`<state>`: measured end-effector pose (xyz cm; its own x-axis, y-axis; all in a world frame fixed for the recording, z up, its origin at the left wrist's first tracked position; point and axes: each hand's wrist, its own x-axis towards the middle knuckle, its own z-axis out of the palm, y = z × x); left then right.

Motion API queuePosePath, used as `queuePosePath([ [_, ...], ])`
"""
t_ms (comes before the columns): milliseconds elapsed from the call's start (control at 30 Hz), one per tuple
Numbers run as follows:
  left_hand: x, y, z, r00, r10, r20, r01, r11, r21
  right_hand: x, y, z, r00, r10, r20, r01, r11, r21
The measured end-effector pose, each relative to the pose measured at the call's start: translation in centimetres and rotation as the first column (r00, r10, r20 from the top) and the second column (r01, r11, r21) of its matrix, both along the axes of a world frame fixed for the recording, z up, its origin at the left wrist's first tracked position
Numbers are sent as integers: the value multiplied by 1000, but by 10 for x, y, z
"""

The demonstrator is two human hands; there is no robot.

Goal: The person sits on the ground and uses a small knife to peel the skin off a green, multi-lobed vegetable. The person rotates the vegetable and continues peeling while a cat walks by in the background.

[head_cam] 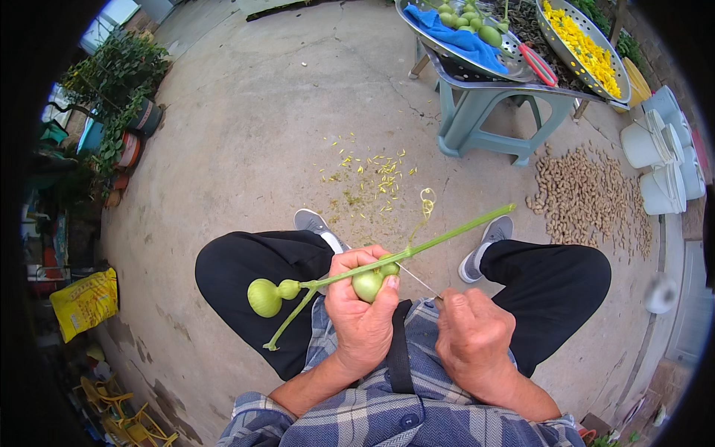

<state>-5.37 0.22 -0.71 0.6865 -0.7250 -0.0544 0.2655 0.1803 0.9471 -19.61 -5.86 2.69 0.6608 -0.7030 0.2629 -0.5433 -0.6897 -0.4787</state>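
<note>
My left hand [363,313] holds a small green bottle gourd [368,284] and the green vine stem [447,234] lying across it. A second small gourd [265,297] hangs on the stem's left end, beside a short side branch. A curly tendril [427,204] rises from the stem. My right hand [475,335] is closed on a thin metal tool [416,276], whose far end meets the gourd beside my left thumb. The tool's handle is hidden in my fingers, so its exact kind cannot be told.
At upper right, a stool [491,117] supports a tray with a metal colander [525,70] of green gourds, a blue cloth [452,36], red-handled scissors [538,65] and a colander of yellow petals [586,47]. Peanuts [581,195] and white buckets [645,142] are at right, potted plants [114,84] at left.
</note>
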Motion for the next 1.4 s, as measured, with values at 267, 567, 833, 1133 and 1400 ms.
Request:
queuePosePath([
  [267, 0, 1, -9, 996, 26, 89, -25, 1000, -10, 1, 7, 1, 998, 51, -36, -51, 999, 6],
  [567, 0, 2, -5, 996, 7, 94, -8, 1000, 10, -4, 6, -1, 1000, -15, 5, 15, 1000, 3],
  [833, 1, 1, -8, 979, 8, 204, -10, 1000, 5, -3, -1, 3, 1000, -26, 10, 26, 999, 33],
  [1133, 0, 0, -14, 954, 8, 300, -13, 1000, 15, -1, 0, 3, 998, -8, -62, 7, 1000, -14],
  [1400, 1, 2, -21, 951, -11, 310, 0, 999, 35, 2, 8, 5, 996, 50, -72, -49, 999, 8],
])
